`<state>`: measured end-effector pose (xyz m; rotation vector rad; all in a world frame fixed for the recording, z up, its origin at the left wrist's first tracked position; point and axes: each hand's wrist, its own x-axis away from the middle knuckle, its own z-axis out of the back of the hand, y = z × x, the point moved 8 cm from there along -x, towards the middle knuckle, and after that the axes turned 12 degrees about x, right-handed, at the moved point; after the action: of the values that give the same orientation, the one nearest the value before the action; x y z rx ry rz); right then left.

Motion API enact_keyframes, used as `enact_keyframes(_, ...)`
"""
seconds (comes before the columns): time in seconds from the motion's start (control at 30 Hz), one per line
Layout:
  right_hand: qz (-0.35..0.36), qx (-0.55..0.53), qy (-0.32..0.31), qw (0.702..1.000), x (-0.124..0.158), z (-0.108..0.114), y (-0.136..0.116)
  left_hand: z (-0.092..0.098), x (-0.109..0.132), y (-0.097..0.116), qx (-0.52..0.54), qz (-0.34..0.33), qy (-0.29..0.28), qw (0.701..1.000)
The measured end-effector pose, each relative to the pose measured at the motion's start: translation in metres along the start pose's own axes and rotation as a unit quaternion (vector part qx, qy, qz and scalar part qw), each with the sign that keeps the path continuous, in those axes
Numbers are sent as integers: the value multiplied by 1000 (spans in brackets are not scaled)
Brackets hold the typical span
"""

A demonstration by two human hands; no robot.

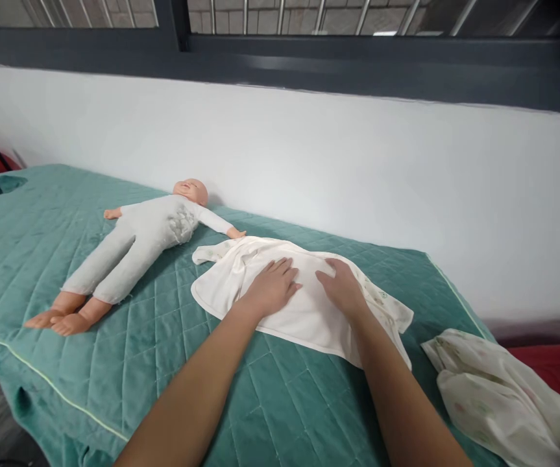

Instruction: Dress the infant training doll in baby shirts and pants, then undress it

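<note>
A white baby top (309,318) with small printed patches lies spread on the green quilted cover, its sleeves reaching out to the left and right. My left hand (274,285) rests flat on the left part of the cloth, fingers stretched out. On the right part lies my right hand (342,285), thumb apart from the fingers, with no cloth visibly gripped. Left of the top, a baby doll (150,227) with a white cloth body lies on its back. One of its hands touches or nearly touches the top's upper edge.
The green quilted cover (163,363) has a hole at its far left. A crumpled, pale printed cloth (498,395) lies at the right, beside something red (552,373). A white wall (357,168) runs behind, beneath a dark window frame (309,61).
</note>
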<state>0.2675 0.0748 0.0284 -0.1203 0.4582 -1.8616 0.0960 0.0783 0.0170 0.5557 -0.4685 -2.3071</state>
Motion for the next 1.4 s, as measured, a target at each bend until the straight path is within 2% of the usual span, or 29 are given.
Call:
enact_keyframes(0.17, 8, 41, 25, 999, -22, 1, 5, -2, 2, 4, -3, 1, -17, 1000)
enact_keyframes(0.3, 32, 68, 25, 997, -12, -1, -1, 1, 2, 3, 5, 7, -2, 1000)
enact_keyframes(0.47, 153, 94, 23, 983, 21, -9, -47, 8, -3, -13, -5, 69, 42, 997)
enact_keyframes(0.57, 197, 84, -11, 977, 24, -21, -73, 11, -8, -25, -18, 95, 64, 993)
enact_keyframes(0.67, 178, 115, -29, 977, 10, -32, -83, 14, -13, -35, -22, 113, 82, 990)
enact_keyframes(0.77, 149, 132, -19, 980, -3, -39, -82, 16, -13, -44, -26, 149, 90, 984)
enact_keyframes(0.93, 153, 148, -5, 977, -6, -47, -75, 24, -10, -55, -20, 210, 108, 972)
enact_keyframes(1.13, 173, 170, -6, 970, -9, -53, -71, 29, -8, -52, -32, 205, 127, 970)
enact_keyframes(1.27, 163, 195, -5, 967, -9, -55, -73, 25, -11, -41, -40, 144, 120, 981)
enact_keyframes(1.4, 150, 224, -35, 962, -10, -61, -73, 13, -12, -35, -27, 98, 89, 991)
